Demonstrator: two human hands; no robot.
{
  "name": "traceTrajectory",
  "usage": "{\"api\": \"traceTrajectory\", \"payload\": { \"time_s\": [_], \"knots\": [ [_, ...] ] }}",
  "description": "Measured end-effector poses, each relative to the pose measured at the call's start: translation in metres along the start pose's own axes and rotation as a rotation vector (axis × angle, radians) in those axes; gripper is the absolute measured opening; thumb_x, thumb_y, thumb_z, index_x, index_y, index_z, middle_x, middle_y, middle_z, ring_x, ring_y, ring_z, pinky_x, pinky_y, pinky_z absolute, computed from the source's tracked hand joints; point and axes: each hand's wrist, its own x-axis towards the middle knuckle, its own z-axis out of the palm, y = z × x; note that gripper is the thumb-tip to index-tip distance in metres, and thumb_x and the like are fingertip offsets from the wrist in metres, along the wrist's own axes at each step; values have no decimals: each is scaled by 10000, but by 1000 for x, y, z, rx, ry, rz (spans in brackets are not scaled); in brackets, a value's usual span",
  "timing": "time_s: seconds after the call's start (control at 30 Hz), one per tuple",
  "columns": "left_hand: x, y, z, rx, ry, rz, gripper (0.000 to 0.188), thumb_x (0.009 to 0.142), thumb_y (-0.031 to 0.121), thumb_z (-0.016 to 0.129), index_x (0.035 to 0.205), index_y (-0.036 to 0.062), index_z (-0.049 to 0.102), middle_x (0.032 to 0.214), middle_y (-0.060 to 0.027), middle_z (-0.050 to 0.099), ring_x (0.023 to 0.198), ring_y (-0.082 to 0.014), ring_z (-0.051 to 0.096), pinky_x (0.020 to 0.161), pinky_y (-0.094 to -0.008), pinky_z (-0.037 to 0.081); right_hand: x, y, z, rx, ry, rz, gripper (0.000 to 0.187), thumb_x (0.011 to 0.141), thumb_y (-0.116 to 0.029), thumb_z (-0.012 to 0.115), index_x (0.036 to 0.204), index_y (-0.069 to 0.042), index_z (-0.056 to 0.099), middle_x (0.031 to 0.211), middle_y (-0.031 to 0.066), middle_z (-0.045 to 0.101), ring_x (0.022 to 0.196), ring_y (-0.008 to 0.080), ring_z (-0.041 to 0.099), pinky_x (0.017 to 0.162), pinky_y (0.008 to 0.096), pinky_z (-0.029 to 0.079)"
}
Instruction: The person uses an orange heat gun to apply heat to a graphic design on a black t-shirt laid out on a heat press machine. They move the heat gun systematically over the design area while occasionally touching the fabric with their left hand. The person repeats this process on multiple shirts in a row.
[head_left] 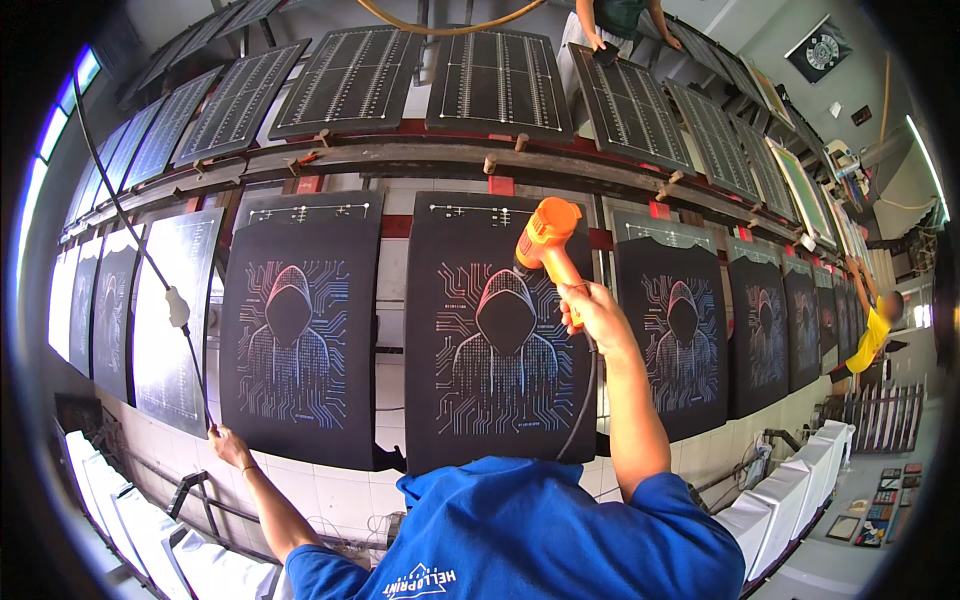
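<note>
My right hand (598, 312) is wrapped round the handle of an orange heat gun (548, 238), raised over a black T-shirt (425, 330) on the board in front of me. The gun's dark nozzle tilts down and left toward the printed hooded figure (506, 352). A dark cord (583, 408) hangs from its handle. Off to the left, my left hand (230, 445) grips a black cable (197, 372) that runs up to the upper left, with a white inline connector (177, 307) on it. Another black T-shirt (243, 340) with the same print lies on the board between my hands.
More printed shirts (683, 340) lie on boards along the right. A shiny bare board (180, 320) stands at the left. Behind a wooden rail (400, 152) is a second row of dark boards (495, 80). One person (612, 20) works there; another in yellow (872, 335) is far right.
</note>
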Motion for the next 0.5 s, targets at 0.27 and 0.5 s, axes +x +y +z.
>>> {"api": "traceTrajectory", "payload": {
  "time_s": [0.27, 0.5],
  "knots": [
    [-2, -3, 9, 12, 21, -26, 354, 922, 222, 476, 1142, -24, 605, 1111, -233, 634, 1031, -372, 594, 917, -436, 434, 9, 4, -3, -10, 3, -8, 280, 897, -307, 650, 892, -41, 563, 718, 1, 546, 571, 69, 551, 450, 220, 469],
    [-43, -25, 24, 5, 198, -4, 355, 891, 185, 508, 1113, -79, 592, 1133, -257, 608, 1033, -388, 578, 932, -441, 435, -1, 6, -7, -32, 32, 1, 284, 896, -307, 651, 888, -36, 569, 715, 5, 551, 567, 70, 553, 455, 220, 471]
  ]
}}
